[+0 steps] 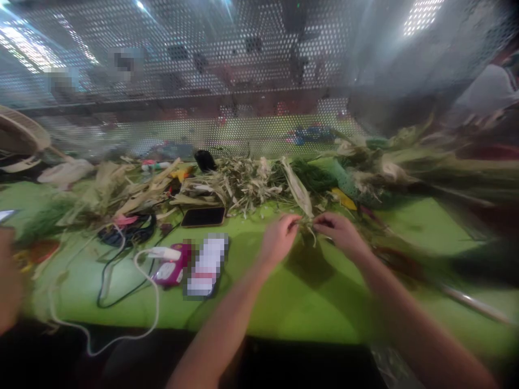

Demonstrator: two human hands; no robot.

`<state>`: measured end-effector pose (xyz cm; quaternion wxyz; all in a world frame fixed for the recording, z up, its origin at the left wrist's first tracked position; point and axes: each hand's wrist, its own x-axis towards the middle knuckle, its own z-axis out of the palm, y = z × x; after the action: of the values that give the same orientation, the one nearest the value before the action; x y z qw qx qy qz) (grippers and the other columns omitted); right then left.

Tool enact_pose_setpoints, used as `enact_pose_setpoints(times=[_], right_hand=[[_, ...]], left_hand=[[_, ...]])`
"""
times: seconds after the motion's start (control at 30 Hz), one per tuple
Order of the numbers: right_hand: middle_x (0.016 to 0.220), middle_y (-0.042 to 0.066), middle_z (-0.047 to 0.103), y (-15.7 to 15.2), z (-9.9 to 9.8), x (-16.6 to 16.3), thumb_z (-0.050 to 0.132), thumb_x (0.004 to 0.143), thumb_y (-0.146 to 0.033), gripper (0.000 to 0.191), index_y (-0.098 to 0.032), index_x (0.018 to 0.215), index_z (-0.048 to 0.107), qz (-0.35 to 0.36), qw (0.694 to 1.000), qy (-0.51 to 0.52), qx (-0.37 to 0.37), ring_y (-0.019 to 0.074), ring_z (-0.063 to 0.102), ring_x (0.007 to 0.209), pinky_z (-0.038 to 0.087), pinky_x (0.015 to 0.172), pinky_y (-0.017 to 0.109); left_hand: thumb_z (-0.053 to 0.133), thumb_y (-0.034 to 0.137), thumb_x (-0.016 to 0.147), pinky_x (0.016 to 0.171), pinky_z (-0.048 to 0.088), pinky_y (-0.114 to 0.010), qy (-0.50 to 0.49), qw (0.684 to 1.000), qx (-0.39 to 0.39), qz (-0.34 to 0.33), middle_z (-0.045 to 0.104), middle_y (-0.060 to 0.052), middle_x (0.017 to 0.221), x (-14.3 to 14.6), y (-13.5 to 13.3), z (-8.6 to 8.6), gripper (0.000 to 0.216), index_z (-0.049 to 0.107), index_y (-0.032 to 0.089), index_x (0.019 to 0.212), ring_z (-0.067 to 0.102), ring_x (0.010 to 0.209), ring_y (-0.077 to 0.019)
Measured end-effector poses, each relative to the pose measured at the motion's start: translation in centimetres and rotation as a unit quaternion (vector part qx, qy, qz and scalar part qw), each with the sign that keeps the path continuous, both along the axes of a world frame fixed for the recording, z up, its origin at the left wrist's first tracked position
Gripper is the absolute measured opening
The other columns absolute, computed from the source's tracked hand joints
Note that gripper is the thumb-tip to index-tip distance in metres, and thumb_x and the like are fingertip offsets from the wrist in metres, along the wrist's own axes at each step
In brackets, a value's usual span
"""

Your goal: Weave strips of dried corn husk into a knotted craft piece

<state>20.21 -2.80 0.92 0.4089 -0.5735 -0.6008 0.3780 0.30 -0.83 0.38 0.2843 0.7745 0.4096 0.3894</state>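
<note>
My left hand [283, 233] and my right hand [338, 231] face each other over the green tabletop, fingertips pinched. Between them is a small, pale greenish piece of dried husk [307, 222], with a thin strand hanging down; its exact shape is blurred. Just behind my fingers, a long folded corn husk [298, 189] slants up toward the pile. That heap of dried husk scraps [255, 181] spreads across the back of the table.
To the left lie a dark phone [203, 217], a lit phone [207, 266] and a magenta power box [173, 265] with a white cable [157, 302]. Larger husk bundles [389, 167] fill the back right. A perforated metal screen [243, 70] stands behind. Another person's arm [8, 281] shows at the left edge.
</note>
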Motion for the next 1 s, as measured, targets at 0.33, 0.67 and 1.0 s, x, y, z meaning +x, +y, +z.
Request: enact_pose_setpoints(times=[0.33, 0.67, 1.0], right_hand=[[0.072, 0.001, 0.065, 0.3, -0.4, -0.2, 0.067, 0.072, -0.037, 0.021, -0.018, 0.079, 0.068, 0.028, 0.998, 0.037, -0.040, 0.0146, 0.055, 0.067, 0.043, 0.067, 0.028], [0.073, 0.002, 0.068, 0.7, -1.9, -0.3, 0.064, 0.078, -0.032, 0.015, -0.018, 0.080, 0.070, 0.052, 0.996, -0.072, 0.013, 0.0163, 0.059, 0.068, 0.044, 0.064, 0.027], [0.088, 0.007, 0.068, -0.2, -1.2, 0.2, 0.059, 0.089, -0.020, 0.012, -0.019, 0.086, 0.070, 0.043, 0.942, -0.287, 0.167, 0.0203, 0.062, 0.081, 0.043, 0.070, 0.029]], left_hand=[[0.063, 0.028, 0.085, 0.071, 0.043, -0.024, -0.163, 0.975, -0.133, -0.066, 0.064, -0.005, 0.100, -0.3, 0.2, 0.6, 0.018, 0.056, 0.016, 0.075, 0.053, 0.074, -0.0097], [0.061, 0.035, 0.087, 0.070, 0.043, -0.025, -0.154, 0.954, -0.249, -0.064, 0.061, 0.000, 0.075, 0.4, 0.9, -1.7, 0.020, 0.059, 0.015, 0.084, 0.055, 0.071, -0.0118], [0.064, 0.018, 0.082, 0.081, 0.049, -0.030, -0.117, 0.958, -0.250, -0.075, 0.070, -0.006, 0.091, 0.8, 1.7, -4.1, 0.012, 0.066, 0.014, 0.093, 0.063, 0.082, -0.0148]])
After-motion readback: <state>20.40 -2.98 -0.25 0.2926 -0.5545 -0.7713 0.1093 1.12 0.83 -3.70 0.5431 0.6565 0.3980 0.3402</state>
